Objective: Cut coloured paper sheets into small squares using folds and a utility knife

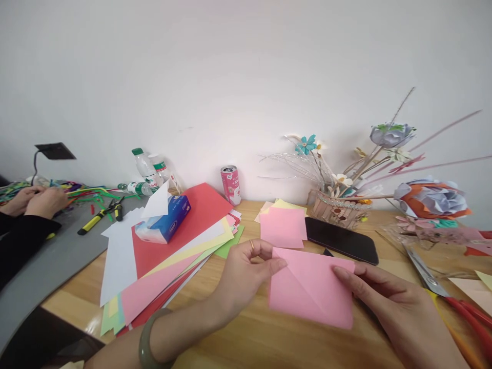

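A pink sheet of paper point(303, 297) with a diagonal crease is held up above the wooden table. My left hand point(246, 279) pinches its upper left corner between thumb and fingers. At the upper right corner, my right hand point(388, 294) grips it with the thumb in front and the fingers behind. Just beyond the sheet lies a small stack of pink squares point(282, 228), with yellow paper showing under it. A black phone point(342, 240) rests beside that stack, behind my right hand.
Coloured sheets point(154, 287) spread at left under a blue tissue box point(165, 220). A pink can point(230, 185) stands by the wall. Right are a flower basket point(340, 209) and red-handled scissors point(434, 284). Far left, another person's hands point(42, 201) work near yellow-black pliers point(96, 220).
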### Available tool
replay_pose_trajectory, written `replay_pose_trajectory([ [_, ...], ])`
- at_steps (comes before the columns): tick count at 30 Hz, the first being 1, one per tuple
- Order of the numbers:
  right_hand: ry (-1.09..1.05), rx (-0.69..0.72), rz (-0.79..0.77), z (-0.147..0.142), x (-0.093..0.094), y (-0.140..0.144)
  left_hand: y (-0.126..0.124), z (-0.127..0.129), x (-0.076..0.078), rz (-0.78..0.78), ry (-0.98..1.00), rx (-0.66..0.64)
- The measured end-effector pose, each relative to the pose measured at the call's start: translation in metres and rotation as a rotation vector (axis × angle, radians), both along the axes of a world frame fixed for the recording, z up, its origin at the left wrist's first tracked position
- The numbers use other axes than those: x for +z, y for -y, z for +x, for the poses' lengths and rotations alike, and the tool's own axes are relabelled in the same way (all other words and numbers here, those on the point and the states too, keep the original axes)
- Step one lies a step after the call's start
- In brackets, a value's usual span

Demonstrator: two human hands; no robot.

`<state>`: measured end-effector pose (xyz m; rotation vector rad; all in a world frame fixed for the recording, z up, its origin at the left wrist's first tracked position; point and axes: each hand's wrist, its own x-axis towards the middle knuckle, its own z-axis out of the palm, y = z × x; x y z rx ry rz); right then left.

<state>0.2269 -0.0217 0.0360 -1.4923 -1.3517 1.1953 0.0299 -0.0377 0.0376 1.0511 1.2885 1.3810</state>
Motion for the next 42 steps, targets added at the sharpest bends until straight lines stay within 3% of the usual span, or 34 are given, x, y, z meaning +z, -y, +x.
replay_pose_trajectory([
  [17,-0.033,0.017,0.03,-0.001,-0.001,0.001,0.004,-0.002,-0.005,-0.06,0.018,0.029],
  [23,-0.048,-0.07,0.031,-0.005,0.003,0.007,0.003,-0.004,-0.008,-0.068,0.001,0.021],
  [34,-0.024,0.035,0.033,0.0,-0.001,0.002,0.004,-0.002,-0.007,-0.061,0.025,0.015],
  [42,-0.001,0.031,0.036,0.006,-0.006,0.001,0.003,-0.003,-0.008,-0.06,0.022,0.02],
])
